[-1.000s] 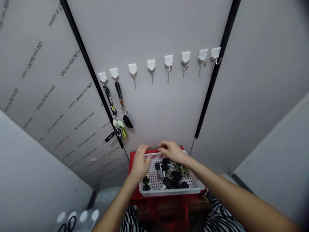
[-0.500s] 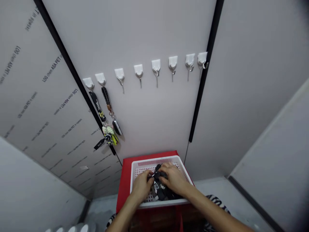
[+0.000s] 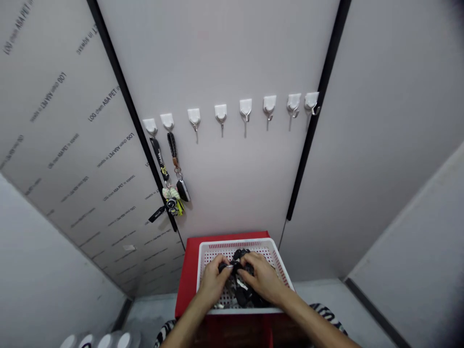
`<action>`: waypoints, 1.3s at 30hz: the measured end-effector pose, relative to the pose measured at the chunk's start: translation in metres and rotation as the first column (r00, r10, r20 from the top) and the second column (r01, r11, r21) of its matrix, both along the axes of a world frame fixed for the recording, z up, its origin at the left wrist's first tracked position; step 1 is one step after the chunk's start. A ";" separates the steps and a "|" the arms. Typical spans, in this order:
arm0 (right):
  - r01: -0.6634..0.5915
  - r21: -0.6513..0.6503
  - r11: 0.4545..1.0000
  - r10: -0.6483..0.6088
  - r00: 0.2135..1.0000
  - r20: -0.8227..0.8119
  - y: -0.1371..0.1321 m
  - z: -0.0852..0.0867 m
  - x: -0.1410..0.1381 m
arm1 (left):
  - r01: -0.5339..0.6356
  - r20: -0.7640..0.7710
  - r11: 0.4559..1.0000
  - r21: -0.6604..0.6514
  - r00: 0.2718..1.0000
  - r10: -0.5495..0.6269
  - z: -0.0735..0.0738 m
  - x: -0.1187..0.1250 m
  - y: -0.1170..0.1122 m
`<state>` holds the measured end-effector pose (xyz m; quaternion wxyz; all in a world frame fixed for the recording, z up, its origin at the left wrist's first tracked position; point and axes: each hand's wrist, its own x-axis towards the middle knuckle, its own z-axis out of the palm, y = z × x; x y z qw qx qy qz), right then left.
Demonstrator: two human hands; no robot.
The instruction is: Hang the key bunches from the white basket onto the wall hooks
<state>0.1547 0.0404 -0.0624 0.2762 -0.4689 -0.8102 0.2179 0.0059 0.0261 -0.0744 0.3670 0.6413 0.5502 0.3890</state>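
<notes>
Both my hands are down in a white perforated basket (image 3: pixel 278 261) that holds a heap of black car keys (image 3: pixel 242 295). My left hand (image 3: pixel 213 280) and my right hand (image 3: pixel 261 277) have their fingers curled and pinched together on a black key (image 3: pixel 235 266) between them. The basket stands on a red stool (image 3: pixel 190 275). On the grey wall above, a row of white hooks (image 3: pixel 220 113) runs left to right. The two leftmost hooks carry key bunches: one on a black strap with a yellow-green charm (image 3: pixel 170 200), one with a black fob (image 3: pixel 182 189).
Several hooks to the right of the hung keys are bare. Black vertical strips (image 3: pixel 308 145) divide the wall panels. A zebra-striped fabric (image 3: pixel 165 333) shows at the bottom edge, and white round objects (image 3: pixel 105 340) sit at the lower left.
A second ago my hands were at the basket's far rim; they have dropped into the keys and closed on one. The view has shifted slightly.
</notes>
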 end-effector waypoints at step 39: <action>-0.216 -0.169 0.962 0.088 0.827 -0.556 0.036 0.128 -0.048 | -0.003 0.295 1.000 -0.004 0.956 0.004 0.121 -0.046 0.011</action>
